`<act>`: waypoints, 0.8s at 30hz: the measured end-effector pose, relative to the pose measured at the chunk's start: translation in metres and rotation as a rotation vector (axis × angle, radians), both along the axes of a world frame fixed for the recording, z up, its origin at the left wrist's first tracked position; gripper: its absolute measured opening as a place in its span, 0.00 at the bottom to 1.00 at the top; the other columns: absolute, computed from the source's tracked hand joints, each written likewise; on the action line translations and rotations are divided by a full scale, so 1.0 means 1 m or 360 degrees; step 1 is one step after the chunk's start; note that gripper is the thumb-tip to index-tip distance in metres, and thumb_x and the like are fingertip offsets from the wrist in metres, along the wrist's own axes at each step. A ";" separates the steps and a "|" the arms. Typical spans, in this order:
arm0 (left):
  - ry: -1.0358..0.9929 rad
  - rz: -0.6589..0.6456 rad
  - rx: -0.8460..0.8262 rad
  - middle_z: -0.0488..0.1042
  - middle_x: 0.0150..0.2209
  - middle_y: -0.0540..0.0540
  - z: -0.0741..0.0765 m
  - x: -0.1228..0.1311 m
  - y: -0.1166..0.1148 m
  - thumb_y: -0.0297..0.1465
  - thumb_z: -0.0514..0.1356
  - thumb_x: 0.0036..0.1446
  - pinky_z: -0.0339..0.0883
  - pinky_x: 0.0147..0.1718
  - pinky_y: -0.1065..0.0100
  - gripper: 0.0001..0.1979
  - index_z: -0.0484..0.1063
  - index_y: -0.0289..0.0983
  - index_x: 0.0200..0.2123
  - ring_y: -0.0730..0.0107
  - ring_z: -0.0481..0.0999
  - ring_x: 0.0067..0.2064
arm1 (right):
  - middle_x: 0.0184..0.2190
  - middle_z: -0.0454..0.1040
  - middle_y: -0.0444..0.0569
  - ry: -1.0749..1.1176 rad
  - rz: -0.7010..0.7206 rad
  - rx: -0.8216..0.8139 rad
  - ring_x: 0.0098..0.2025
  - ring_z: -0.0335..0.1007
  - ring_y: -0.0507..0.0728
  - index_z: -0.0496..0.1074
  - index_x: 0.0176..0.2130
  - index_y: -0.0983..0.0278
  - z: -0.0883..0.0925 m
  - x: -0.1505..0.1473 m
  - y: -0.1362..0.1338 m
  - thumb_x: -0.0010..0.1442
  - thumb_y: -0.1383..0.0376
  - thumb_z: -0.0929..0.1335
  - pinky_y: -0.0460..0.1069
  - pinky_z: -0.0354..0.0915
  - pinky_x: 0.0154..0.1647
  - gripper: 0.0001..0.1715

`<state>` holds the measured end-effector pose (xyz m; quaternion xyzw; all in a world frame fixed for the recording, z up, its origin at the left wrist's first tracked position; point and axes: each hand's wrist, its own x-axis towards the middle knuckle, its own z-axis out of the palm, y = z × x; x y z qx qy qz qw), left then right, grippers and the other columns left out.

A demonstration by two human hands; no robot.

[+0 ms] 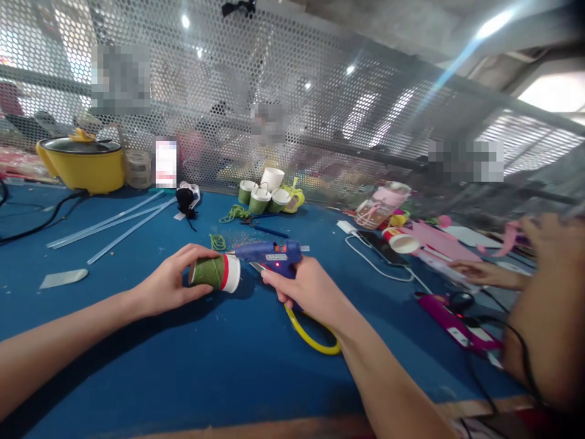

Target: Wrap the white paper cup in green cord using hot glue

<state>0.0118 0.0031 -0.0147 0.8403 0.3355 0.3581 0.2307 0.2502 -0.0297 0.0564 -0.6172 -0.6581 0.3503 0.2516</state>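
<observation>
My left hand (180, 275) grips a small paper cup (211, 272) lying on its side, wound with green yarn and showing a red band near its white end. In my right hand (311, 283) is a blue hot glue gun (265, 253) with a lit red light and a clear stick at its back. The gun's nozzle points left and meets the yarn-wrapped cup near its upper edge; whether it touches I cannot tell. Beneath my right hand, yellow-handled scissors (315, 344) lie on the blue table (192, 378). A strand of green yarn (218, 242) rests just behind the cup.
Several green-wrapped cups (260, 200) stand at the back, near blue-handled pliers (269, 230). Glue sticks (130, 228), a yellow electric pot (86, 164) and a lit phone (166, 163) are at left. At right lie a dark phone (381, 247), a purple power strip (457, 323) and another person's hand (489, 274).
</observation>
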 end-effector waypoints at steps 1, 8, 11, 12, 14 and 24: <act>-0.0002 -0.0002 0.0000 0.66 0.48 0.42 0.000 0.000 0.000 0.32 0.60 0.53 0.64 0.48 0.59 0.21 0.61 0.40 0.50 0.60 0.68 0.49 | 0.13 0.65 0.39 -0.0012 -0.0001 -0.0003 0.14 0.60 0.47 0.68 0.30 0.66 0.000 0.000 0.000 0.52 0.63 0.67 0.41 0.59 0.16 0.08; -0.0002 -0.0001 -0.0006 0.67 0.48 0.42 0.000 -0.001 0.000 0.32 0.60 0.53 0.64 0.48 0.58 0.20 0.62 0.39 0.50 0.59 0.68 0.48 | 0.12 0.65 0.40 -0.0060 0.0004 -0.0015 0.13 0.60 0.47 0.67 0.28 0.66 0.002 -0.005 -0.002 0.53 0.64 0.67 0.42 0.60 0.16 0.07; 0.0013 0.0003 -0.0009 0.67 0.48 0.42 0.001 -0.001 0.000 0.33 0.60 0.53 0.64 0.48 0.59 0.20 0.62 0.39 0.50 0.59 0.68 0.48 | 0.12 0.65 0.40 -0.0107 -0.0021 -0.0006 0.13 0.59 0.47 0.67 0.27 0.66 0.004 -0.007 -0.004 0.53 0.64 0.67 0.42 0.60 0.16 0.07; 0.0019 0.0002 -0.0011 0.67 0.48 0.42 0.001 -0.001 0.000 0.33 0.59 0.53 0.64 0.48 0.59 0.20 0.62 0.39 0.50 0.59 0.68 0.49 | 0.11 0.65 0.40 -0.0120 -0.0030 -0.0010 0.13 0.59 0.47 0.67 0.27 0.66 0.005 -0.007 -0.004 0.53 0.64 0.67 0.42 0.60 0.16 0.07; 0.0024 0.0001 -0.0014 0.67 0.48 0.42 0.002 -0.001 0.000 0.33 0.59 0.54 0.64 0.48 0.59 0.20 0.62 0.39 0.50 0.60 0.68 0.49 | 0.11 0.65 0.40 -0.0144 -0.0045 -0.0016 0.13 0.59 0.47 0.67 0.26 0.66 0.006 -0.008 -0.005 0.53 0.64 0.67 0.42 0.60 0.16 0.08; 0.0011 0.0016 -0.0048 0.68 0.49 0.42 0.002 -0.001 -0.001 0.34 0.60 0.53 0.65 0.47 0.60 0.21 0.62 0.40 0.51 0.59 0.69 0.49 | 0.10 0.64 0.40 -0.0200 -0.0054 0.0001 0.13 0.60 0.48 0.66 0.22 0.65 0.007 -0.010 -0.008 0.52 0.63 0.67 0.43 0.61 0.16 0.11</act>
